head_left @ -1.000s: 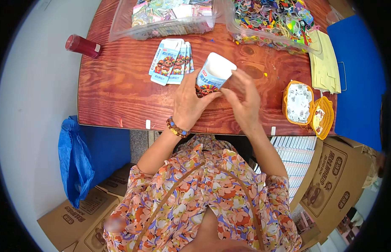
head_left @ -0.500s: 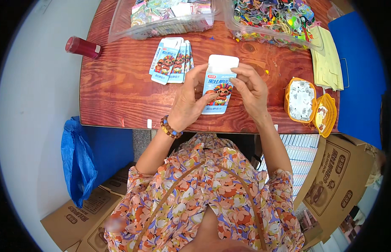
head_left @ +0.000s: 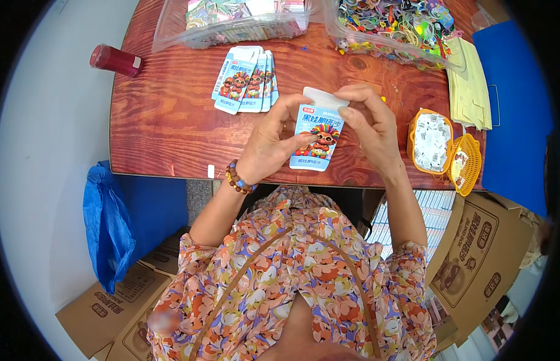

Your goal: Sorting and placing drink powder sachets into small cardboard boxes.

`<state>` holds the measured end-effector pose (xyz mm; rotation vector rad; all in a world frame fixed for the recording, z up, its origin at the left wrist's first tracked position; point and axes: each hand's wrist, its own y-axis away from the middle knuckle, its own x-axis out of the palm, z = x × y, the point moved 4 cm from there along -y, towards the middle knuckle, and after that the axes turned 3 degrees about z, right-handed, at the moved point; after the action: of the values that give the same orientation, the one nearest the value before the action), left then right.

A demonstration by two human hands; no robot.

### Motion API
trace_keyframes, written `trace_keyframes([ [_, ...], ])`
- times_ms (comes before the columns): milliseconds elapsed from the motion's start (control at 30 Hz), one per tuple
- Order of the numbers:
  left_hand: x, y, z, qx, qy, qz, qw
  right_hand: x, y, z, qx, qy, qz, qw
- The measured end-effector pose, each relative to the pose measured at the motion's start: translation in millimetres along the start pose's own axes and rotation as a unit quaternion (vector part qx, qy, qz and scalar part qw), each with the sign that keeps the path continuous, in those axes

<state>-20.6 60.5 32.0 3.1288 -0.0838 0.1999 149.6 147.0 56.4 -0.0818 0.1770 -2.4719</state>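
A small light-blue cardboard box point(head_left: 316, 150) with a cartoon figure on its front is held over the near part of the table. My left hand point(head_left: 269, 144) grips it from the left side, the thumb lying across the printed front. At the top right corner my right hand point(head_left: 371, 123) has its thumb and fingers pinched at the white flap point(head_left: 323, 98), which is bent at the top. Behind and to the left lies a fanned pile of flat boxes of the same print point(head_left: 244, 81).
Two clear plastic bins stand at the back, one with packets point(head_left: 232, 36), one with colourful trinkets point(head_left: 394, 30). Yellow baskets point(head_left: 451, 171), one holding white slips, sit at the right by yellow sheets point(head_left: 469, 93). A red cylindrical container point(head_left: 116, 60) lies at the left edge.
The box has come slightly nearer to me, and its top flap has bent from upright. My right hand has shifted a little to the right and still pinches at the top.
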Motion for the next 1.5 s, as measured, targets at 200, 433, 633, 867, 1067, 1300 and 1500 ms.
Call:
trace_keyframes([
  [200,1,4,0,0.027,-0.058,-0.007,0.998,-4,-7,-1,0.061,-0.018,0.023,0.998],
  [433,4,7,6,0.004,-0.044,0.003,0.999,-10,-12,8,0.144,0.056,0.105,0.983],
  [633,4,5,8,-0.035,-0.048,-0.001,0.998,-9,-13,13,0.127,0.146,0.125,0.973],
  [867,7,5,11,-0.042,-0.057,-0.027,0.997,-4,-7,20,0.013,0.291,0.136,0.947],
  [1067,15,3,5,-0.053,-0.054,-0.015,0.997,7,11,21,-0.101,0.422,0.091,0.896],
  [1300,18,4,21,-0.023,-0.035,-0.029,0.999,-13,14,-9,0.13,0.184,0.036,0.974],
  [1500,16,7,28,-0.03,-0.022,-0.033,0.999,-9,18,-7,-0.11,0.3,0.07,0.945],
])
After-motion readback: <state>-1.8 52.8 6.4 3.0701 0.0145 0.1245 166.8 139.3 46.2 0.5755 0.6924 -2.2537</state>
